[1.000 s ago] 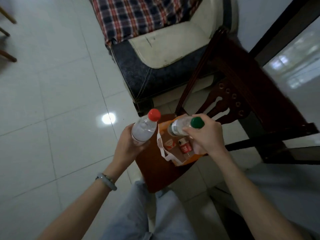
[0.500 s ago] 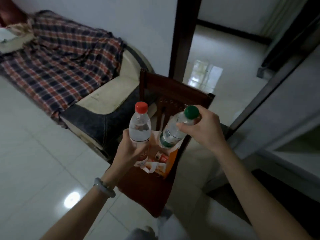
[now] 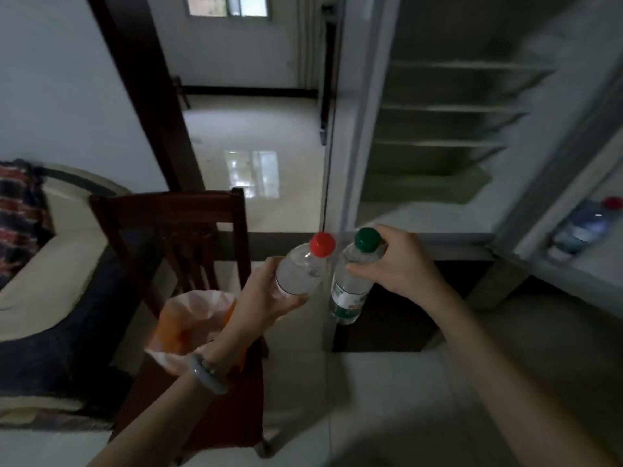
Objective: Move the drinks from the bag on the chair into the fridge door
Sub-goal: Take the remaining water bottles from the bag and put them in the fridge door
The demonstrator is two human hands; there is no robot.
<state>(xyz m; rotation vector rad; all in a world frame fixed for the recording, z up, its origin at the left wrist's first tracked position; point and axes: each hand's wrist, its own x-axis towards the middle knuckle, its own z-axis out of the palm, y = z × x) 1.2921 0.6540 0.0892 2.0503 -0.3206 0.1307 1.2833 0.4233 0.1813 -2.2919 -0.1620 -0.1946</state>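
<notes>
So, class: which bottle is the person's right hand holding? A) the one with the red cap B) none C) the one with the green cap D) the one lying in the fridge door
C: the right hand grips the green-capped bottle near its neck, while the left hand holds the red-capped bottle.

Single head-worn wide-angle view, looking forward and down from close above both forearms, facing the open fridge ahead-right, chair lower left; no second view.
</notes>
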